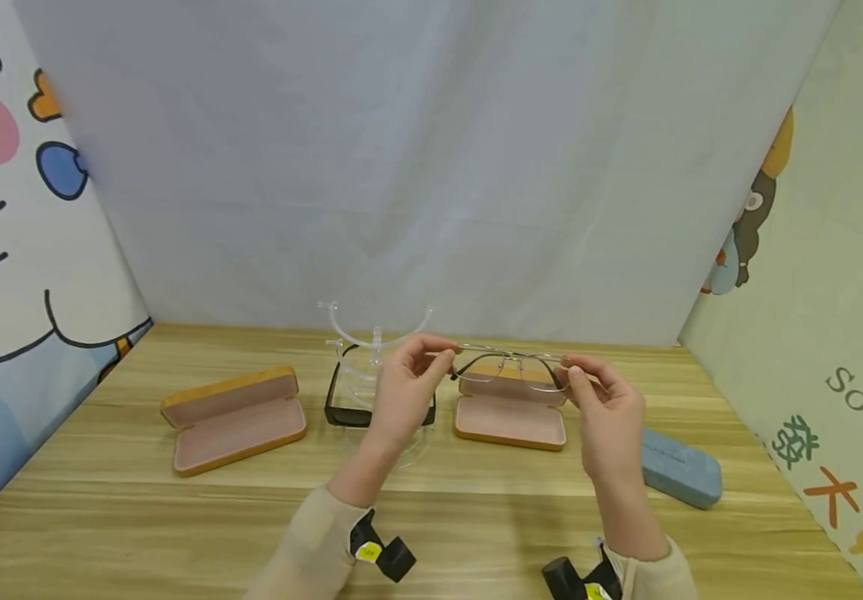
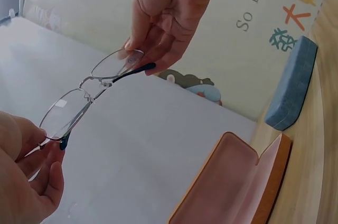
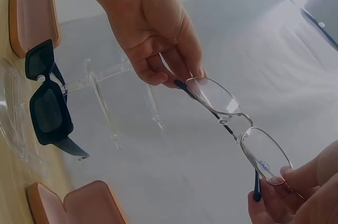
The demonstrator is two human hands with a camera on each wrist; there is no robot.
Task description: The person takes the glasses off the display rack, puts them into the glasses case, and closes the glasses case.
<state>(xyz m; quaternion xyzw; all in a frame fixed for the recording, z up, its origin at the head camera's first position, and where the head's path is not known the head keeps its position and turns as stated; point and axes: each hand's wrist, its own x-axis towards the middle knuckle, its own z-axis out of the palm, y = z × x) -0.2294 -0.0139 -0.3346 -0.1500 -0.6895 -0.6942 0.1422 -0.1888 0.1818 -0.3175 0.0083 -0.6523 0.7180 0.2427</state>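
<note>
A pair of thin metal-framed eyeglasses [image 1: 506,358] is held up between both hands, above the right open orange case [image 1: 510,423]. My left hand [image 1: 401,396] pinches one end of the frame between thumb and fingers. At the opposite end, my right hand [image 1: 613,417] grips the frame the same way. Both wrist views show clear lenses [image 2: 113,64] and dark-tipped temples folded behind them. Black sunglasses [image 3: 48,113] sit on a clear display stand [image 1: 376,340], partly behind my left hand in the head view.
Another open orange case [image 1: 240,435] with pink lining stands at the left of the wooden table [image 1: 177,533]. A closed blue case [image 1: 680,468] lies to the right, beside my right wrist. A pale cloth [image 1: 401,167] hangs along the table's back edge.
</note>
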